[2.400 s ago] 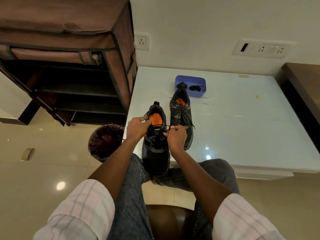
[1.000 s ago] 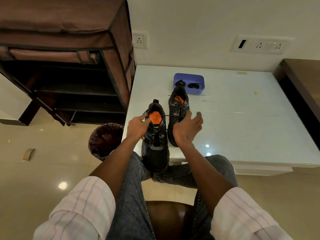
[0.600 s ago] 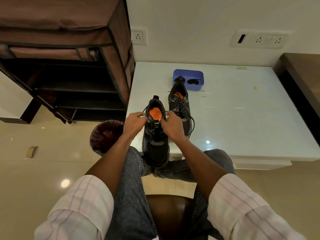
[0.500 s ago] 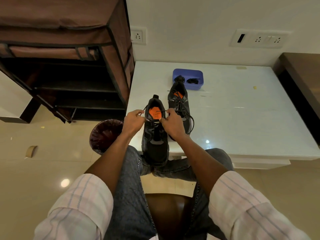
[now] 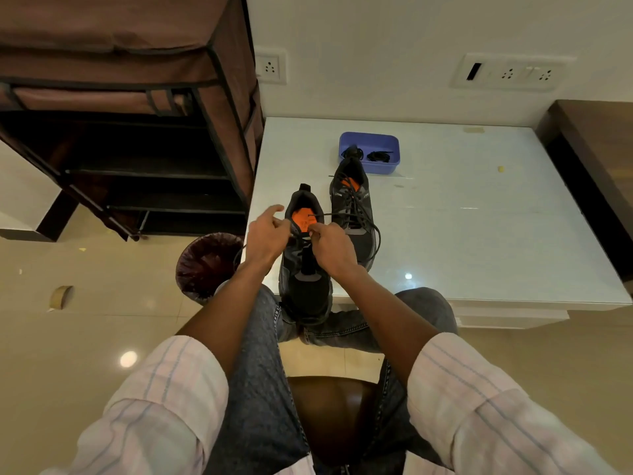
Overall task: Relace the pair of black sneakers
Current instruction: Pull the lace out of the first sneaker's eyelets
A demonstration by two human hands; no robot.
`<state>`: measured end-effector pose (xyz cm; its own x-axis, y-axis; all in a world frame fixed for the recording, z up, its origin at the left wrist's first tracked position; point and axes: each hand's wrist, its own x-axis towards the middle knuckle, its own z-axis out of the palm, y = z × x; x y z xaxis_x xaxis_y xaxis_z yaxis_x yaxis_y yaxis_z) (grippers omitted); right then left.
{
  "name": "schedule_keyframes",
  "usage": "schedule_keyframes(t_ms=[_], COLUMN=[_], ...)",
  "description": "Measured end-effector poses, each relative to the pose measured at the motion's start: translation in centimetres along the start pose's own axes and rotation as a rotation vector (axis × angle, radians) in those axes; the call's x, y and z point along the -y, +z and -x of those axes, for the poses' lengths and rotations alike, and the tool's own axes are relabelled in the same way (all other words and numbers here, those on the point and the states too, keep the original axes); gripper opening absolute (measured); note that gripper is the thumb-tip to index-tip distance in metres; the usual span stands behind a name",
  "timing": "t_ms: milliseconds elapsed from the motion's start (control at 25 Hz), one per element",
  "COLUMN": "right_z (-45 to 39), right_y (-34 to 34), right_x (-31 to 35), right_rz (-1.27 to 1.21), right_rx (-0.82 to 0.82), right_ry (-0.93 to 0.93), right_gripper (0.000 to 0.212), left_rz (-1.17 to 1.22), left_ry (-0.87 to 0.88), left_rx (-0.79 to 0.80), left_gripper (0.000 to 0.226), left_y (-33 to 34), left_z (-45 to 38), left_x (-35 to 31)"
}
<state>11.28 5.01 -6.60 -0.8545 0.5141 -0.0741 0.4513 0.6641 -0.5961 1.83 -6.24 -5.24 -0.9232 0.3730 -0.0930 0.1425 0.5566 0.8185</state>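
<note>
Between the left hand (image 5: 265, 240) and right hand (image 5: 330, 248) sits the near sneaker (image 5: 305, 269) on the table (image 5: 479, 234) edge, its lace (image 5: 317, 217) pinched at both fingertips. Just right of the right fingers — the second sneaker (image 5: 354, 207); beyond it, a tray (image 5: 369, 140). Left, below the fingers — a bin (image 5: 207, 265).

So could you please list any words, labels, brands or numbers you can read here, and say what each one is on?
None can be read with certainty.
Small white marks on both sides of the far sneaker's collar: too small to read.
Dark print on the near sneaker's orange insole: blurred.
Wall sockets and switch panel: no legible text.
</note>
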Motion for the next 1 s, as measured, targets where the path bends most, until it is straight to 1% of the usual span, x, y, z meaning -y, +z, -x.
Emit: schedule_keyframes(t_ms=[40, 80, 200, 320, 400, 440, 480, 560, 600, 640, 680, 720, 760, 800, 840, 920, 960, 1000], right_z=[0.0, 0.0, 0.2, 0.8, 1.4, 1.9, 2.0, 1.9, 1.7, 1.4, 1.3, 1.2, 1.1, 0.8, 0.6, 0.4, 0.5, 0.7], right_y=[0.2, 0.5, 1.2, 1.2, 1.1, 1.1, 1.3, 1.5, 1.6, 1.5, 1.2, 1.2, 1.0, 1.1, 1.0, 1.1, 1.0, 0.9], right_x=[0.2, 0.3, 0.6, 0.9, 1.1, 1.0, 0.9, 0.8, 0.9, 1.1, 1.3, 1.4, 1.4, 1.2, 1.2, 0.9, 0.8, 0.9], right_rz=[-0.005, -0.013, -0.029, -0.019, -0.027, -0.096, -0.209, -0.51, -0.608, -0.628, -0.563, -0.427, -0.251, -0.078, 0.051, 0.179, 0.194, 0.147], right_rx=[0.013, 0.028, 0.037, -0.047, -0.107, -0.16, -0.23, -0.328, -0.344, -0.339, -0.317, -0.281, -0.206, -0.118, -0.042, 0.028, 0.004, -0.07], right_ry=[0.001, -0.002, -0.005, -0.027, -0.014, 0.054, 0.177, 0.493, 0.597, 0.622, 0.552, 0.391, 0.204, 0.06, -0.031, -0.117, -0.145, -0.141], right_gripper=[0.031, 0.029, 0.022, 0.019, 0.012, 0.009, 0.009, 0.012, 0.013, 0.013, 0.015, 0.024, 0.033, 0.037, 0.037, 0.035, 0.033, 0.028], left_rz=[-0.047, -0.08, -0.112, -0.032, 0.021, 0.028, 0.049, 0.077, 0.071, 0.069, 0.06, 0.052, 0.045, 0.048, 0.058, 0.068, 0.063, 0.063], left_ry=[0.025, 0.041, 0.027, -0.052, -0.087, -0.096, -0.103, -0.11, -0.112, -0.107, -0.095, -0.076, -0.058, -0.047, -0.046, -0.064, -0.078, -0.091], left_rx=[0.071, 0.108, 0.144, 0.158, 0.141, 0.135, 0.128, 0.142, 0.152, 0.159, 0.168, 0.174, 0.179, 0.183, 0.194, 0.221, 0.229, 0.231], left_gripper=[0.038, 0.039, 0.039, 0.041, 0.042, 0.041, 0.04, 0.04, 0.04, 0.039, 0.037, 0.034, 0.03, 0.028, 0.029, 0.036, 0.039, 0.04], left_y=[0.4, 0.8, 1.0, 0.8, 0.6, 0.5, 0.5, 0.3, 0.3, 0.3, 0.3, 0.2, 0.1, 0.1, 0.0, -0.1, 0.0, 0.0], left_z=[0.3, 0.2, -0.1, -0.8, -0.6, -0.4, -0.4, -0.2, -0.1, -0.1, 0.0, 0.1, 0.3, 0.3, 0.4, 0.4, 0.3, 0.2], left_x=[-0.4, -0.3, -0.3, 0.6, 0.5, 0.4, 0.5, 0.4, 0.4, 0.4, 0.3, 0.2, 0.0, -0.1, -0.1, 0.0, 0.1, 0.2])
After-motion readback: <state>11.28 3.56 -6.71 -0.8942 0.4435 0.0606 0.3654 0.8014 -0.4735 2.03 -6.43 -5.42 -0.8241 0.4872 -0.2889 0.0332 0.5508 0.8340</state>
